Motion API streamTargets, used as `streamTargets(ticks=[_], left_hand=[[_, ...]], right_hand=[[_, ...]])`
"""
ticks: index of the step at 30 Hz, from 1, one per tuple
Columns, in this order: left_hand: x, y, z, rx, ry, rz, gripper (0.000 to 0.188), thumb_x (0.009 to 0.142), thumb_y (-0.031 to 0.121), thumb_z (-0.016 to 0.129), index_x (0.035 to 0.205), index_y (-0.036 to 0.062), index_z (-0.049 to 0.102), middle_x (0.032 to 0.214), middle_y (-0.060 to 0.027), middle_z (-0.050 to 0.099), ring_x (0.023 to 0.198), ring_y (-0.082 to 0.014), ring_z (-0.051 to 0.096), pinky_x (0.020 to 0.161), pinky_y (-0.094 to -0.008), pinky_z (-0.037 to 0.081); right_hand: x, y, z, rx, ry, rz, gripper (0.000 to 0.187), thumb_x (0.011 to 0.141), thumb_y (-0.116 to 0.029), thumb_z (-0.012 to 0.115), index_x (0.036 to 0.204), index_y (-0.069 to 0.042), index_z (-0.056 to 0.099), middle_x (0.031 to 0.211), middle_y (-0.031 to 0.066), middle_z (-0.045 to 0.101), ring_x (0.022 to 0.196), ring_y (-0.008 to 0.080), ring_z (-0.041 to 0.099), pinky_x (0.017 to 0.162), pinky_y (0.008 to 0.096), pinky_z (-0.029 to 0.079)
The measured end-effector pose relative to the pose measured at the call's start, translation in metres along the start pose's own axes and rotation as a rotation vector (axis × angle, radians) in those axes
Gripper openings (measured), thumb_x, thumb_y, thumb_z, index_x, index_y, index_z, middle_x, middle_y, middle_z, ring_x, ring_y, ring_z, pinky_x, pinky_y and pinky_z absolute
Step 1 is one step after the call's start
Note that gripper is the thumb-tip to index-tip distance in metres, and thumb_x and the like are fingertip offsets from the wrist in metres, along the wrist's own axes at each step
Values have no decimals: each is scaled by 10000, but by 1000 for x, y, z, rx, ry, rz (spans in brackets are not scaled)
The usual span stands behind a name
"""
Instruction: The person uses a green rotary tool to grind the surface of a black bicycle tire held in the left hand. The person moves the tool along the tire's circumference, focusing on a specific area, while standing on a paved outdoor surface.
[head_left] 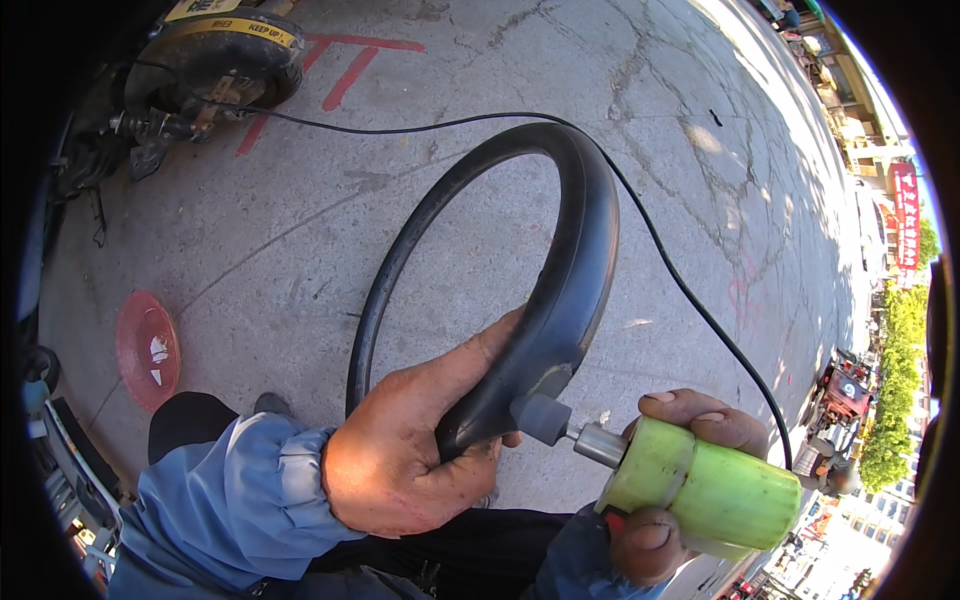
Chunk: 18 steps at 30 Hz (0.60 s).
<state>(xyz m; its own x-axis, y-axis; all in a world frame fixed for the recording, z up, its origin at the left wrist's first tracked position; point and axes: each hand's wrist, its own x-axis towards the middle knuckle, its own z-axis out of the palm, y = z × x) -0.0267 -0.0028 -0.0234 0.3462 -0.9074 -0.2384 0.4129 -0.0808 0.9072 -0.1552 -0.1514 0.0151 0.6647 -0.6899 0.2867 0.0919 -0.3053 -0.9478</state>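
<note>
The grey concrete pavement (270, 240) spread widely, and it had many dark cracks (690, 225) toward the upper right. Red painted lines (350, 80) were visible at the upper left. Bright sunlight (790, 110) fell along the right side, where a red banner (905, 215) was beside leafy green trees (895, 390)

1. Tube (590, 240): centre of view, its 6 o'clock part in the left hand (405, 450).
2. Grinder (705, 485): 4 o'clock, in the right hand (735, 425); tip at the tube, contact unclear.
3. Cable (400, 130): from beside the wheel (235, 70), 10 o'clock, past the tube's 12 o'clock, toward the grinder's rear.
4. Dish (136, 345): on the ground (270, 300), 9 o'clock.
</note>
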Motion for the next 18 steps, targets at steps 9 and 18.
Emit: streamTargets(ticks=[9,18], left_hand=[[1,10,-1,-25,5,-50,764,799,-85,455,1516,-13,202,1295,-172,554,1155,-143,529,910,-225,427],[0,6,-2,0,16,-25,759,798,-58,462,1511,-27,204,1283,-176,562,1082,-121,546,835,-193,441]], right_hand=[[4,-2,-10,24,-130,-12,786,659,-462,855,1138,28,471,975,239,609,848,265,602,758,316,513],[3,-4,-4,24,-87,29,771,647,-452,864,1115,22,475,970,234,607,861,271,608,763,331,525]])
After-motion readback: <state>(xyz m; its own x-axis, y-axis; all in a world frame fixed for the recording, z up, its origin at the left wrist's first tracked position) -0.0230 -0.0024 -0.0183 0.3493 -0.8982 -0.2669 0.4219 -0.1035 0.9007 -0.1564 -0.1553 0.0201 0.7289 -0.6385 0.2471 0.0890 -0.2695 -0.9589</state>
